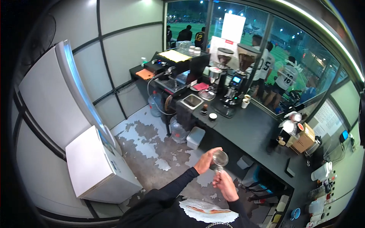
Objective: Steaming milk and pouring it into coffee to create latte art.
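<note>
A small round vessel, seemingly clear glass or metal (220, 158), is between my hands above the floor; its exact kind is not clear. My left hand (206, 161) touches its left side, fingers extended along the rim. Below it, my right hand (225, 183) is closed around its lower part or handle. Beyond my hands, on the black counter, stand a tamper (204, 110) and a small white-topped round cup or container (213, 116). Two coffee grinders (234, 85) and an espresso machine (174, 77) stand further back.
A small sink (192, 101) is set into the counter. Stacked paper cups (245, 102) stand by the window. A cardboard box (303, 138) is at the right. A white bin (195, 138) sits below the counter; a white chest or cabinet (94, 165) stands at left. People are outside.
</note>
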`<state>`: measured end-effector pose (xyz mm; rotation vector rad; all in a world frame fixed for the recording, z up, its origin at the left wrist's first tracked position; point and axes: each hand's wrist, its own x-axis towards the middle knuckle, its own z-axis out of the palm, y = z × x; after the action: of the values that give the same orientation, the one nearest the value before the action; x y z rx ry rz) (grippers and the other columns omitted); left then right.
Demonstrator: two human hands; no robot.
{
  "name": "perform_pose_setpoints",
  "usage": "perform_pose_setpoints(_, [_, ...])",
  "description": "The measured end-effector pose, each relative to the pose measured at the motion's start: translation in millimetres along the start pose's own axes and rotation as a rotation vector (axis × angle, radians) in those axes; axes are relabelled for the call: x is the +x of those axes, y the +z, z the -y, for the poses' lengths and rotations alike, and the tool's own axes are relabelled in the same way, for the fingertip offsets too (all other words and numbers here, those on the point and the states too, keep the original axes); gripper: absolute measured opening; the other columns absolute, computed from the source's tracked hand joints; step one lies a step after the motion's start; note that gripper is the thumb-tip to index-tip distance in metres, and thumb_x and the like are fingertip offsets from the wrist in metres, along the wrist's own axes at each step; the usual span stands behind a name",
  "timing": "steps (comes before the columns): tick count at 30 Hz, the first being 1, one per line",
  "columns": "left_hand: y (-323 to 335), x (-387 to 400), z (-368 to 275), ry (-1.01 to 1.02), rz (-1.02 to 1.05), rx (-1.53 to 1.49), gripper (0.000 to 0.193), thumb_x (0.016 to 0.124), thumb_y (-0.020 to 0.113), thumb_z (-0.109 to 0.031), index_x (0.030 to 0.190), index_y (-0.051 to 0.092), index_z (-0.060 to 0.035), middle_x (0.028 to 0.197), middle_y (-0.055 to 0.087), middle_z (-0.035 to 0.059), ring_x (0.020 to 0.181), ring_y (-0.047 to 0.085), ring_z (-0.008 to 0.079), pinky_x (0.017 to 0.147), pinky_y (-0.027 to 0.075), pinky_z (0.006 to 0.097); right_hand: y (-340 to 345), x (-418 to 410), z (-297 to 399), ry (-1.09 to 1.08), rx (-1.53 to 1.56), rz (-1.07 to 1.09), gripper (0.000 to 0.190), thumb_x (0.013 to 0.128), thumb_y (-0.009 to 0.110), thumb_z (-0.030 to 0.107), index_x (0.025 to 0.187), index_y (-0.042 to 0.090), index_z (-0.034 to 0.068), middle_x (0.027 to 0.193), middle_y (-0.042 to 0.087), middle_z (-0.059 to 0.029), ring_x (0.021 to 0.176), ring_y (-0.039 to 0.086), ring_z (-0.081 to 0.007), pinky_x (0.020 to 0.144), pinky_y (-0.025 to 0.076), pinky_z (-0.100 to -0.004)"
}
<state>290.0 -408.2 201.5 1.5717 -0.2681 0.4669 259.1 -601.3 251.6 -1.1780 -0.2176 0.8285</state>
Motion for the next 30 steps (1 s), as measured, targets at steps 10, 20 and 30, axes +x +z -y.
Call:
perform_pose_setpoints(10, [-221, -128, -11, -0.07, -0.728, -0.224, 0.084, 0.1, 0.015, -0.065, 0.12, 0.059, 0.003, 0.107, 0.068, 0.0105, 0.103, 0.064, 0.0201, 0.093, 0.05, 0.0331, 194, 122, -60, 0.116, -0.456, 0.667, 0.037, 0.102, 0.05, 0.043, 0.118, 0.054, 0.009, 0.089, 0.056, 0.0006, 0.077, 0.054, -0.0075, 0.068, 0.047, -0.025])
perform_pose_setpoints(20, [-347, -137, -13, -0.084, -1.051, -0.182, 0.098, 0.088, 0.014, -0.082, 0.106, 0.06, 0.0017, 0.096, 0.067, 0.0143, 0.089, 0.063, 0.0232, 0.085, 0.051, 0.0356, 225, 320, -40, 0.238, -0.568, 1.422, 0.053, 0.101, 0.057, 0.024, 0.149, 0.039, 0.009, 0.113, 0.064, -0.0056, 0.103, 0.059, -0.0106, 0.091, 0.049, -0.0281])
perform_pose_setpoints(30, [-489, -23, -9, 0.013, -1.036, -0.316, 0.099, 0.077, 0.037, -0.09, 0.111, 0.057, 0.001, 0.103, 0.062, 0.0151, 0.097, 0.06, 0.0265, 0.084, 0.052, 0.0417, 202, 691, 67, -0.984, -0.96, -0.413, 0.042, 0.099, 0.05, 0.026, 0.133, 0.052, 0.001, 0.132, 0.057, -0.0195, 0.124, 0.053, -0.034, 0.102, 0.042, -0.0383])
